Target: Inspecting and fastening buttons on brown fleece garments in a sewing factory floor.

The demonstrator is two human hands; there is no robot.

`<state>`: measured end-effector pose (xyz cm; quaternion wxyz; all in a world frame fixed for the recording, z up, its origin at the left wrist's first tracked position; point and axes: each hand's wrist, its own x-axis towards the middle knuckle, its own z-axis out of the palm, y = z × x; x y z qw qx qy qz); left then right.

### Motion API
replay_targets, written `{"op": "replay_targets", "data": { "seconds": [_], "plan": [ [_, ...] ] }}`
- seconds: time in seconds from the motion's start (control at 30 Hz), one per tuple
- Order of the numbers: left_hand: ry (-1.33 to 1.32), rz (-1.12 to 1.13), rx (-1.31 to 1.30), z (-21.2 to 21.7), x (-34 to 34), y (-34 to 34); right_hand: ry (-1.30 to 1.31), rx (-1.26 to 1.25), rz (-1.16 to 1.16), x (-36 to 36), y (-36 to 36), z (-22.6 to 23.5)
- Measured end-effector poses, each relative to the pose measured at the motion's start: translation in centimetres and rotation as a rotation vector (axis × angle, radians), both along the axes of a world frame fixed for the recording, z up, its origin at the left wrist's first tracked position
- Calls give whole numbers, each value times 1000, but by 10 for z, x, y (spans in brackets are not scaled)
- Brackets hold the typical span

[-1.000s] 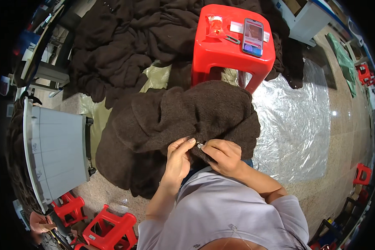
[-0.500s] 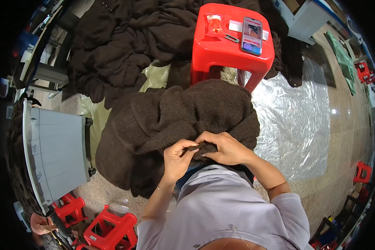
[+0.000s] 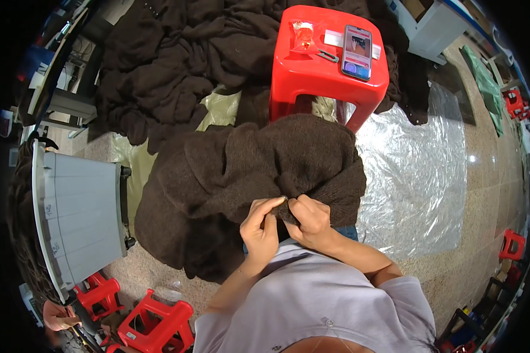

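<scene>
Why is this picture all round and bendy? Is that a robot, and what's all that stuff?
No robot here, just a person's two bare hands. A wide camera worn on the person's head looks down, and its lens bends straight edges.

The left hand and right hand are at a fold of brown cloth bunched up in front. The right hand seems to pinch it; the left one's fingertips touch it. Anything tiny between them is hidden.

On the red stool lie a phone, a small metal tool and a clear packet. A grey bin stands at the left.
</scene>
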<state>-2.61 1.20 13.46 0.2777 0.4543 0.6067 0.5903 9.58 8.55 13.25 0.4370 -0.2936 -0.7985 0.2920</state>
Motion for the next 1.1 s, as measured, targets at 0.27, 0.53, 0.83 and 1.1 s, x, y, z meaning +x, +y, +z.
{"op": "replay_targets", "data": {
  "seconds": [0.27,0.53,0.83,1.1],
  "plan": [
    [-141,42,-489,-38,-66,-19,-66,-403,-138,43,57,-4],
    [-725,18,-413,14,-51,5,-17,-483,314,27,63,17],
    [-671,-209,-467,21,-48,8,118,-697,421,-1,56,5],
    [-785,-104,-367,14,-39,18,95,-832,267,-3,43,-5]
  ]
}}
